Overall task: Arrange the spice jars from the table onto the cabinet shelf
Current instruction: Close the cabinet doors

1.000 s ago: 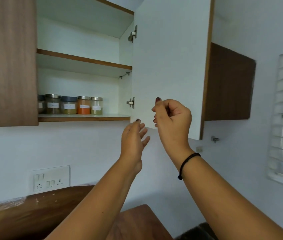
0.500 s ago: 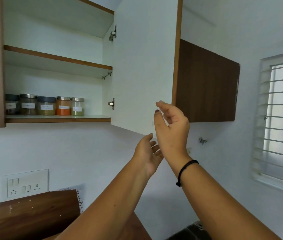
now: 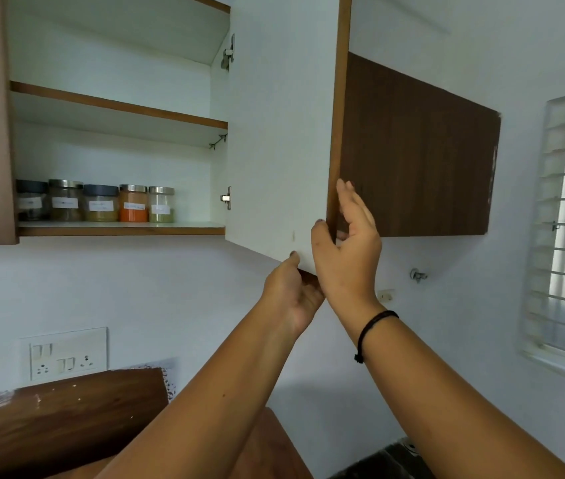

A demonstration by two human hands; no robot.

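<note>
five small glass spice jars [image 3: 96, 203] sit in a row on the low white shelf [image 3: 118, 225], far left of both hands. right hand [image 3: 348, 245] wraps the tall white door's [image 3: 279, 133] edge; left hand [image 3: 293, 288] cups its bottom corner.

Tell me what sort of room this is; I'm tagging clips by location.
Most likely a home kitchen: labelled glass spice jars lined on a white wall-cabinet shelf, a white switch-and-socket plate above a brown wooden table.
</note>
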